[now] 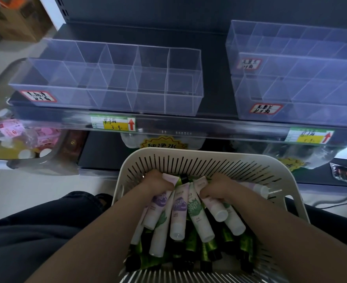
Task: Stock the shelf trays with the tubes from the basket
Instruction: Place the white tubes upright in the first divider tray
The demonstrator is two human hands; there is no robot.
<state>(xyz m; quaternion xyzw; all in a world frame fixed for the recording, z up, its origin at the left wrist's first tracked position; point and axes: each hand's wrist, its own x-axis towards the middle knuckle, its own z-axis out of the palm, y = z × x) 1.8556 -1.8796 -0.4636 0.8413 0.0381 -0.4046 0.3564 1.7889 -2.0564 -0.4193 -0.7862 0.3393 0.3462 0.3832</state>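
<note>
Inside the basket [189, 153], left hand [158, 183] and right hand [216, 187] curl their grips round tubes [178, 210] bound for trays [111, 101] at 12 o'clock.

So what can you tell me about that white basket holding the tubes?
The basket is off-white plastic with rounded corners, slotted walls and a handle cutout on its right side. It stands upright below the shelf edge, filled with pale tubes lying over green tubes. The left hand and right hand reach inside, each gripping pale tubes.
</note>
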